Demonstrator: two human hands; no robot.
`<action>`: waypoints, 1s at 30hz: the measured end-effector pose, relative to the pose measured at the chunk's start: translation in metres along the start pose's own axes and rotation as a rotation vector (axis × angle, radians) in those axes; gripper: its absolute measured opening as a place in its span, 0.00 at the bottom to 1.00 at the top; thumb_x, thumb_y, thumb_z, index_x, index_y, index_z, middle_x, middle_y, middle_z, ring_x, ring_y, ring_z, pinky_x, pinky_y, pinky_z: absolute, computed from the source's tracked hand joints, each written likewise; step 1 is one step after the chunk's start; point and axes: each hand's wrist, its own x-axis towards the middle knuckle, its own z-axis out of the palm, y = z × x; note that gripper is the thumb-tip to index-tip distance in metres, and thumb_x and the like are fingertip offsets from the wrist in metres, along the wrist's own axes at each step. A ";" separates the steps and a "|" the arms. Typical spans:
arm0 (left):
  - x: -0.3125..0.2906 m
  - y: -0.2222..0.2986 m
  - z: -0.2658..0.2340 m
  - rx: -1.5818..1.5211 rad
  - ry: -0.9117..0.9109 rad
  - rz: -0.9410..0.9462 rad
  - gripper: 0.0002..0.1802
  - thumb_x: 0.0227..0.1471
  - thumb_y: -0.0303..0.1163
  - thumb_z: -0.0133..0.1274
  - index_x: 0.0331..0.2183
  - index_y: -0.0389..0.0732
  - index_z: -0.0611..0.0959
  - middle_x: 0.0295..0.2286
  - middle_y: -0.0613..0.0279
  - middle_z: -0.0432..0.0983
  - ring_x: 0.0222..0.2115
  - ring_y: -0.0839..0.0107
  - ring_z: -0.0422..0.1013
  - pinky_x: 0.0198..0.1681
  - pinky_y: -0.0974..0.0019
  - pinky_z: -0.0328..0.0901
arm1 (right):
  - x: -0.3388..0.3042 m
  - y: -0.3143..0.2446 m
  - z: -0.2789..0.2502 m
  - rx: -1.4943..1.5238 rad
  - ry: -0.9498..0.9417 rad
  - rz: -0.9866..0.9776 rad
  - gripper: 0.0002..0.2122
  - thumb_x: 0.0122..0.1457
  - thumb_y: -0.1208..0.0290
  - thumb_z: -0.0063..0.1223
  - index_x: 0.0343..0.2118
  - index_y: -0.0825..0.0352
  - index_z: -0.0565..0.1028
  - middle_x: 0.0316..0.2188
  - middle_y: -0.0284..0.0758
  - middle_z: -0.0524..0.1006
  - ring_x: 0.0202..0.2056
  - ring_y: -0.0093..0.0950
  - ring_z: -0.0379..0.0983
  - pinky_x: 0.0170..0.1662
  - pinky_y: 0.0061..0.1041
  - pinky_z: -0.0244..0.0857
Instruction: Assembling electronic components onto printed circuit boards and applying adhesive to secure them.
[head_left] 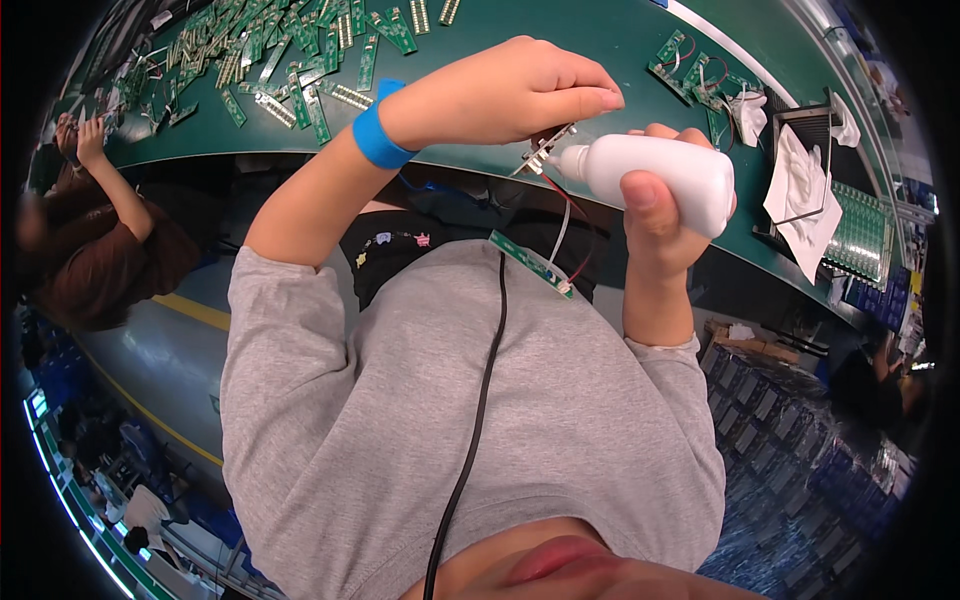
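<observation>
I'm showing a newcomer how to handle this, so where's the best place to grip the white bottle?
Probably around its body, from the person's right, as the right hand does now. The bottle is tilted, its nozzle pointing left toward the board, so that end should stay free. The wide, rounded body gives thumb and fingers room on opposite sides.

Wears a heather-grey top (430,430) of finely flecked fabric, with a rounded neckline (545,525) and loose, creased sleeves (285,320) ending near the elbows. Has black bottoms (400,262) below, decorated with small pink, yellow and pale figures (423,240). Carries a flat, bright-blue band (378,140) at the wrist (408,118) of the left hand (520,95). Bears a thin black cable (486,377) lengthwise over the front of the top.
</observation>
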 end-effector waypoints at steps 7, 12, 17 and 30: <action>0.001 -0.008 0.001 0.089 0.023 0.097 0.16 0.51 0.37 0.42 0.34 0.34 0.75 0.16 0.66 0.69 0.17 0.81 0.62 0.20 0.78 0.57 | 0.002 0.000 -0.001 -0.166 -0.047 -0.096 0.18 0.37 0.61 0.63 0.16 0.70 0.68 0.13 0.32 0.70 0.14 0.20 0.65 0.18 0.15 0.57; 0.001 -0.009 0.001 0.128 0.031 0.102 0.16 0.51 0.37 0.42 0.33 0.35 0.75 0.16 0.64 0.69 0.16 0.80 0.62 0.19 0.77 0.58 | 0.004 0.000 0.002 -0.165 -0.036 -0.095 0.18 0.37 0.61 0.64 0.15 0.69 0.67 0.13 0.32 0.70 0.14 0.20 0.66 0.18 0.16 0.58; 0.000 -0.007 0.000 0.135 0.021 0.060 0.16 0.51 0.37 0.41 0.33 0.35 0.76 0.16 0.63 0.69 0.16 0.79 0.63 0.19 0.77 0.58 | 0.002 0.000 0.000 -0.194 -0.047 -0.074 0.19 0.36 0.60 0.63 0.15 0.68 0.66 0.12 0.31 0.69 0.14 0.21 0.65 0.17 0.16 0.57; 0.001 -0.014 0.003 0.143 0.034 0.095 0.16 0.51 0.37 0.41 0.33 0.35 0.76 0.19 0.61 0.71 0.18 0.78 0.64 0.21 0.77 0.59 | 0.001 0.004 0.000 -0.260 -0.038 -0.121 0.19 0.36 0.58 0.63 0.17 0.69 0.68 0.12 0.30 0.69 0.13 0.22 0.65 0.17 0.16 0.57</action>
